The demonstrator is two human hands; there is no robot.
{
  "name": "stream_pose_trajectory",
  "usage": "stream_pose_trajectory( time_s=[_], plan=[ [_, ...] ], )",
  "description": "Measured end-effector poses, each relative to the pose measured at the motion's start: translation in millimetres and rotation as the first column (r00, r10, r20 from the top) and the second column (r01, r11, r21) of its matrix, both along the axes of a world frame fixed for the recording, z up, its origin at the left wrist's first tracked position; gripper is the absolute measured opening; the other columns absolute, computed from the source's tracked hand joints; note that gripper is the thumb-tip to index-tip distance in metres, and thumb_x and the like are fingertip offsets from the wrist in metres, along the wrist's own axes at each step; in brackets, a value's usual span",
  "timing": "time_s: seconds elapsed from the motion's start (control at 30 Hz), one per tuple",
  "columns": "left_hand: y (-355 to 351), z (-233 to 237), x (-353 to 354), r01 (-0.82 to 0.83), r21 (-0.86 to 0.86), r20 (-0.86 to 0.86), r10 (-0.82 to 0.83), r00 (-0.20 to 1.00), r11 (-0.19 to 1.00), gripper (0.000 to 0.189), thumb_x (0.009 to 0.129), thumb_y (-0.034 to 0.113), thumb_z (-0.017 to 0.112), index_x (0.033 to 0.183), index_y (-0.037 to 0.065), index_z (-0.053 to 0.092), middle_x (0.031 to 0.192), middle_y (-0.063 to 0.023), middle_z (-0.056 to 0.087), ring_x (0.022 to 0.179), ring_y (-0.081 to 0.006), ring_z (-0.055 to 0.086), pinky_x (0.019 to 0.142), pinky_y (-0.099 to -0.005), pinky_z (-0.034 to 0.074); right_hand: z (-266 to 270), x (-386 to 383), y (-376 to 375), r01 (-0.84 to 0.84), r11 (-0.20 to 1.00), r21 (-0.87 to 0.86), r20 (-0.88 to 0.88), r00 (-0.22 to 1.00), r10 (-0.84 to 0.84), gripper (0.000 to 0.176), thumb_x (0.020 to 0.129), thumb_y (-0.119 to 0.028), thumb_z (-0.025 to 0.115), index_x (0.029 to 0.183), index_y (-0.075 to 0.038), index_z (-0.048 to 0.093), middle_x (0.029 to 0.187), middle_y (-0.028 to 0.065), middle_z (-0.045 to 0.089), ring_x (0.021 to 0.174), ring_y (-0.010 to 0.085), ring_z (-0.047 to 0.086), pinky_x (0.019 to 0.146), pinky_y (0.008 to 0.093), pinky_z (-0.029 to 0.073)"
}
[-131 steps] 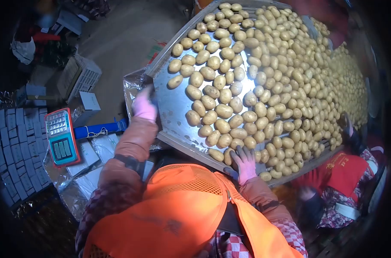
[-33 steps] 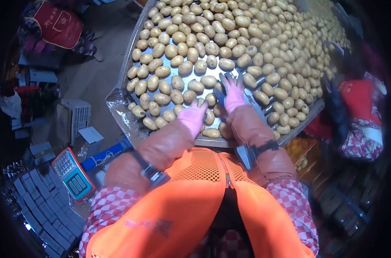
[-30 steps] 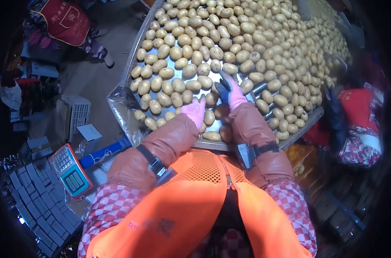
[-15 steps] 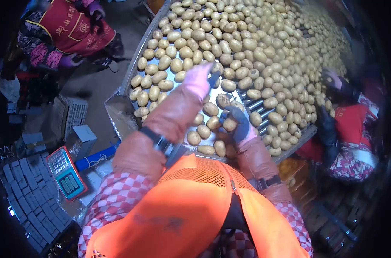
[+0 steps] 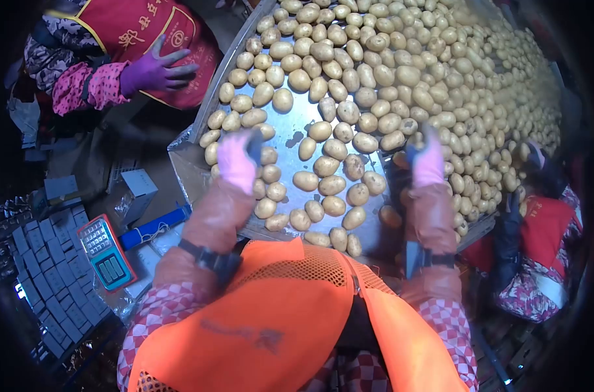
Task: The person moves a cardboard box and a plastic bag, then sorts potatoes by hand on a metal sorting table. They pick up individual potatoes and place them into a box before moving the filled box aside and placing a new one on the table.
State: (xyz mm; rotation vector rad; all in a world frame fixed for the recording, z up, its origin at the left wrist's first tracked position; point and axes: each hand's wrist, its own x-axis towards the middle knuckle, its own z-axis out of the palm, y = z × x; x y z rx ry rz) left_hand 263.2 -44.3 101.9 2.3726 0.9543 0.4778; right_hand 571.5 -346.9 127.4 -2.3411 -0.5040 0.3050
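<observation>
Loose potatoes [image 5: 333, 185] lie spread over a shiny metal tray [image 5: 295, 121] in front of me. My left hand [image 5: 240, 157], in a pink glove with dark fingers, is over the potatoes at the tray's left side. Its fingers look extended, and some potatoes beside it are partly covered. On the right, my right hand [image 5: 427, 157] in a similar glove reaches to the edge of the big potato pile [image 5: 470, 104]. Thumb and fingers are apart, close to a potato [image 5: 416, 140]; motion blurs them, and no firm grip shows.
At the upper left stands a person in a red apron with a purple-gloved hand [image 5: 158, 68]. Another person's red garment [image 5: 546, 225] is at the right edge. A scale [image 5: 106, 251] and stacked grey boxes [image 5: 55, 281] are at lower left. The tray has a raised rim [image 5: 212, 88].
My hands have moved apart: the left one leftward, the right one rightward and away from the potato it was around. The person at upper left has raised a hand. My view has shifted slightly.
</observation>
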Motion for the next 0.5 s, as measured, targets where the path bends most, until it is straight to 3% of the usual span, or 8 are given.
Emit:
stream_pose_trajectory(
  time_s=[0.1, 0.13, 0.2, 0.3, 0.37, 0.43, 0.47, 0.5],
  plan=[
    [36, 1, 56, -0.429, 0.125, -0.291, 0.447, 0.846, 0.895, 0.054, 0.095, 0.044, 0.064, 0.144, 0.022, 0.056, 0.148, -0.0191, 0.052, 0.14, -0.0407, 0.043, 0.114, -0.059, 0.034, -11, -61, 46, -0.174, 0.804, -0.568, 0.211, 0.914, 0.347, 0.056, 0.088, -0.013, 0.063, 0.142, -0.007, 0.054, 0.134, 0.0247, 0.062, 0.121, 0.0418, 0.061, 0.102, 0.0483, 0.05],
    [64, -61, 55, -0.296, 0.062, -0.179, 0.303, 0.936, 0.953, 0.069, 0.094, 0.06, 0.059, 0.154, 0.03, 0.044, 0.162, -0.0181, 0.034, 0.152, -0.0427, 0.024, 0.118, -0.0675, 0.023, 1, -87, 57, -0.165, 0.774, -0.611, 0.118, 0.948, 0.295, 0.055, 0.087, -0.014, 0.062, 0.142, -0.01, 0.056, 0.135, 0.0259, 0.06, 0.124, 0.0438, 0.059, 0.104, 0.0483, 0.049],
    [8, -14, 79, -0.025, 0.059, -0.586, 0.055, 0.808, 0.998, 0.069, 0.094, 0.059, 0.061, 0.155, 0.033, 0.043, 0.165, -0.0172, 0.031, 0.152, -0.046, 0.023, 0.122, -0.0651, 0.018, 16, -98, 53, -0.414, 0.815, -0.405, -0.244, 0.908, 0.34, 0.052, 0.088, -0.018, 0.061, 0.14, -0.015, 0.058, 0.137, 0.0227, 0.06, 0.127, 0.0388, 0.058, 0.105, 0.0453, 0.049],
    [-54, -26, 49, 0.39, 0.042, -0.421, -0.338, 0.842, 0.92, 0.073, 0.091, 0.053, 0.066, 0.155, 0.025, 0.044, 0.164, -0.0157, 0.032, 0.151, -0.0458, 0.025, 0.12, -0.0707, 0.014, 10, -119, 18, -0.487, 0.866, -0.114, -0.154, 0.87, 0.469, 0.042, 0.093, -0.017, 0.061, 0.135, -0.009, 0.062, 0.126, 0.0187, 0.066, 0.115, 0.0341, 0.065, 0.096, 0.0428, 0.053],
    [-81, -5, 32, 0.466, 0.059, -0.505, -0.376, 0.777, 0.883, 0.074, 0.09, 0.048, 0.07, 0.154, 0.021, 0.045, 0.159, -0.0175, 0.038, 0.147, -0.0472, 0.03, 0.12, -0.0662, 0.019, 5, -128, -13, -0.139, 0.974, 0.181, -0.486, 0.848, 0.211, 0.041, 0.095, -0.016, 0.06, 0.135, -0.007, 0.061, 0.12, 0.017, 0.067, 0.11, 0.0298, 0.066, 0.092, 0.039, 0.054],
    [-87, -7, 22, 0.492, 0.045, -0.512, -0.403, 0.759, 0.869, 0.074, 0.089, 0.046, 0.071, 0.153, 0.02, 0.046, 0.158, -0.0185, 0.04, 0.146, -0.0477, 0.032, 0.12, -0.0642, 0.021, -7, -129, -44, 0.584, 0.733, 0.349, -0.928, 0.324, 0.183, 0.04, 0.101, -0.012, 0.059, 0.14, -0.004, 0.056, 0.117, 0.014, 0.063, 0.105, 0.0185, 0.062, 0.085, 0.0291, 0.054],
    [-89, -11, 21, 0.407, 0.014, -0.437, -0.361, 0.824, 0.913, 0.074, 0.089, 0.045, 0.072, 0.153, 0.018, 0.046, 0.157, -0.0197, 0.041, 0.145, -0.0481, 0.033, 0.12, -0.0638, 0.022, -7, -152, -74, 0.581, 0.484, 0.654, -0.756, 0.503, 0.419, 0.043, 0.102, -0.008, 0.057, 0.145, -0.005, 0.051, 0.125, 0.0143, 0.059, 0.108, 0.0197, 0.062, 0.087, 0.0315, 0.055],
    [-91, -11, 22, 0.321, -0.022, -0.361, -0.307, 0.88, 0.947, 0.074, 0.089, 0.044, 0.072, 0.153, 0.016, 0.047, 0.155, -0.0208, 0.042, 0.145, -0.0486, 0.033, 0.119, -0.0634, 0.024, -2, -166, -91, 0.486, 0.517, 0.705, -0.691, 0.635, 0.345, 0.044, 0.102, -0.006, 0.055, 0.146, -0.005, 0.05, 0.129, 0.0137, 0.057, 0.11, 0.0203, 0.062, 0.088, 0.0326, 0.055]
  ],
)
